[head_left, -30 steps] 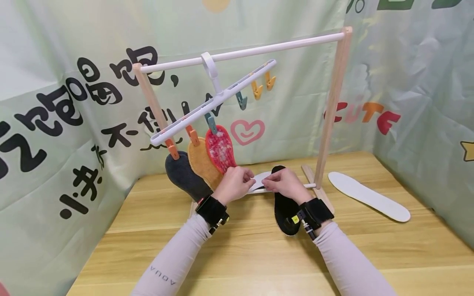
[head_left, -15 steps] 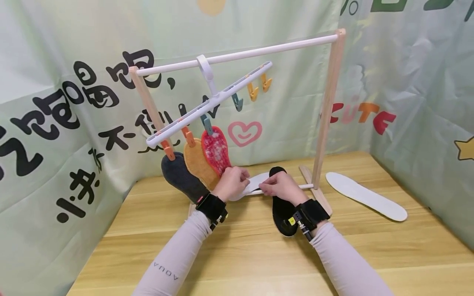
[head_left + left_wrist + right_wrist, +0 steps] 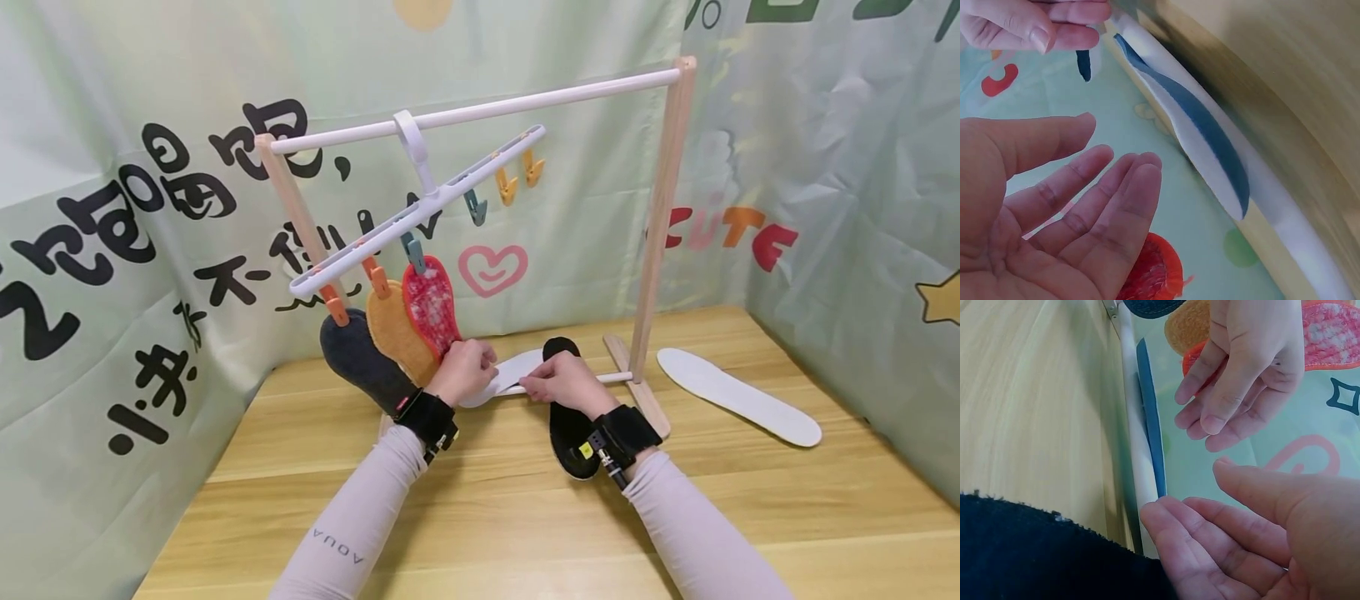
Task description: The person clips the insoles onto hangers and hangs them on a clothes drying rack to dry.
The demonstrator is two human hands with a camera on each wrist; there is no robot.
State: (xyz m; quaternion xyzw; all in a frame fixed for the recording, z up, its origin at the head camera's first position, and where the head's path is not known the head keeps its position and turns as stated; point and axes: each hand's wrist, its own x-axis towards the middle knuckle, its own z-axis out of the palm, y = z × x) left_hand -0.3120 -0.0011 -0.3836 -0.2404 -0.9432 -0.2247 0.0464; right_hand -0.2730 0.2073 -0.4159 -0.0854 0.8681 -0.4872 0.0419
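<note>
A white insole (image 3: 516,367) with a dark blue underside (image 3: 1207,131) leans at the rack's lower white rod (image 3: 615,377). My left hand (image 3: 463,372) hovers to its left, fingers loosely bent and thumb apart, holding nothing. Right beside that hand hangs a red patterned insole (image 3: 431,304). At the white insole's right side is my right hand (image 3: 562,383); in the right wrist view its fingertips are right at the dark edge, with the thumb spread away. A black insole (image 3: 573,442) lies beneath the right hand and wrist, partly hidden.
A white clip hanger (image 3: 431,200) hangs tilted from the rack's top bar (image 3: 517,106). Clips hold a dark grey insole (image 3: 360,358), an orange-yellow insole (image 3: 397,329) and the red one. Bare clips (image 3: 476,208) hang farther right. Another white insole (image 3: 738,396) lies at the table's right.
My left hand has drawn slightly left, and more of the leaning white insole shows beneath it. My right hand stays beside that insole. The whole view has shifted a little left.
</note>
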